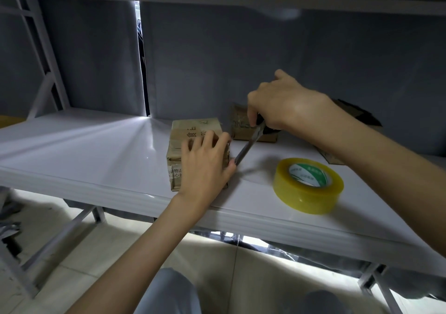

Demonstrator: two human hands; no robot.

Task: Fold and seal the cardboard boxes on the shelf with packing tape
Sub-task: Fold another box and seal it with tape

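A small taped cardboard box (185,132) with printed characters sits near the front of the white shelf (96,149). My left hand (205,166) lies over its top and right side, fingers spread, pressing it. My right hand (282,103) grips the dark handle of a knife (246,149), whose blade slants down to the box's right edge by my left thumb. A yellowish roll of packing tape (307,185) lies flat to the right, near the shelf's front edge.
A second small box (241,120) stands behind the knife, partly hidden by my right hand. Flattened cardboard (357,113) lies at the back right behind my right forearm. An upper shelf hangs overhead. Tiled floor and shelf legs show below.
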